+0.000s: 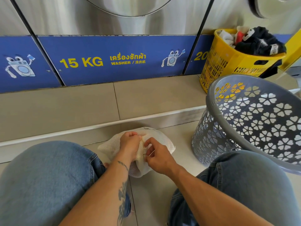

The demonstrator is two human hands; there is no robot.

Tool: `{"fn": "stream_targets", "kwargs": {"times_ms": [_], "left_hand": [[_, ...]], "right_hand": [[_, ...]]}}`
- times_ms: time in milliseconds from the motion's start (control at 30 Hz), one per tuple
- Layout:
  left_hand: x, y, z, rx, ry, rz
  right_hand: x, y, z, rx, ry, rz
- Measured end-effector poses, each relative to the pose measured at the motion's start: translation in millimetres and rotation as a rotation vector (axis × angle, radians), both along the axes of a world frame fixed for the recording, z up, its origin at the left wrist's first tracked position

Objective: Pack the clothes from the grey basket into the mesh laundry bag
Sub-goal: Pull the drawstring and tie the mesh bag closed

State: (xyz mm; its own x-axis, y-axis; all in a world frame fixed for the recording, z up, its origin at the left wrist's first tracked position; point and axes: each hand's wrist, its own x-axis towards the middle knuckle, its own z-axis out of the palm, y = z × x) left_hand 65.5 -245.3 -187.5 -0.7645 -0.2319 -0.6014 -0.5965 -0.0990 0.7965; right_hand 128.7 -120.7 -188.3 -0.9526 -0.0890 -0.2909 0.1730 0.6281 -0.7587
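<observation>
Stuffed mesh laundry bag (162,141) on the floor (180,144), lower centre: left hand (130,144) fists its gathered neck, right hand (157,158) pinches the drawstring (144,145); a slack pull probably reopens the mouth and it dumps.

mesh laundry bag (162,136): white open-weave cloth, matt
grey basket (211,136): moulded plastic, smooth, slight sheen
yellow basket (228,62): plastic, glossier
washer front (81,22): brushed metal, streaky reflections
blue panel (122,74): flat matt finish
floor tiles (154,98): beige, smooth, satin
jeans (40,176): blue denim, matt
</observation>
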Motion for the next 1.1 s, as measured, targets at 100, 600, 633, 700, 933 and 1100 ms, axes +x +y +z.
{"fn": "stream_targets", "kwargs": {"times_ms": [100,600,633,700,933,1100], "left_hand": [[-0.5,0.6,-1.0,0.004,-0.005,-0.005],[-0.7,-3.8,-2.7,0.128,-0.114,0.0],[-1.4,-2.8,-1.9,0.136,-0.109,-0.006],[-2.2,-1.0,-1.1,0.147,-0.103,-0.023],[-3.5,0.6,-1.4,0.132,-0.072,-0.053],[-2.4,-2.0,-3.1,0.05,-0.016,-0.043]], "right_hand": [[1.1,1.0,-1.3,0.065,0.008,0.051],[-1.7,-0.5,-3.7,0.091,0.017,0.082],[-1.5,-1.9,-4.0,0.034,-0.012,0.023],[-1.8,-4.1,-3.9,-0.069,-0.079,-0.078],[-7.6,-6.5,-7.1,-0.222,-0.295,-0.203],[-9.9,-7.5,-4.0,-0.169,-0.308,-0.145]]}}
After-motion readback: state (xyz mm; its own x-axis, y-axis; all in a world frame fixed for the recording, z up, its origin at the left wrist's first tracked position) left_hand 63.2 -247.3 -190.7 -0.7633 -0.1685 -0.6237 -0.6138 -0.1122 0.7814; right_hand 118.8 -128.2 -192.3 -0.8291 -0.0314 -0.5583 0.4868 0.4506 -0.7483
